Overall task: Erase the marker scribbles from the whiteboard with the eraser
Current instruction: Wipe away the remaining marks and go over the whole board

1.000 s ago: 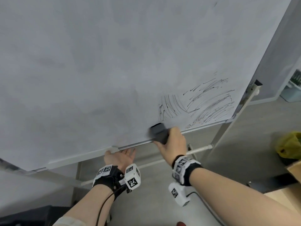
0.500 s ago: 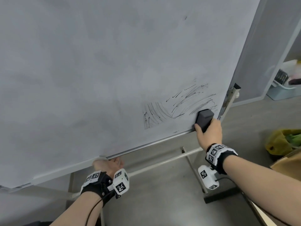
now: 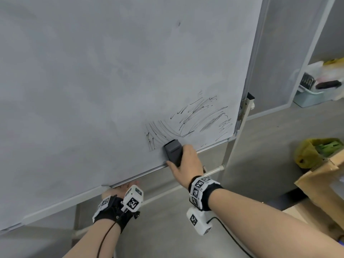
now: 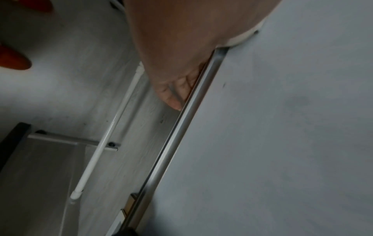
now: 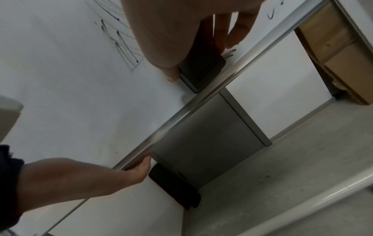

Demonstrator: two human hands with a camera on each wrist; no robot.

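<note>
Gripping one eraser [image 3: 173,152]: right hand [image 3: 188,162].

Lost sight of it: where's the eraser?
In the head view, the eraser sits low on the whiteboard, right hand gripping it, below the scribbles.

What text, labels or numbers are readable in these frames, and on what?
No readable words, brands or numbers in any view.
Marker scribbles on the whiteboard: loose strokes, no letters.
Wrist bands by the left hand and right hand: black-and-white square code patterns only, no text.
Eraser: plain dark, no label seen.
Bin and cardboard box: no print visible.
</note>
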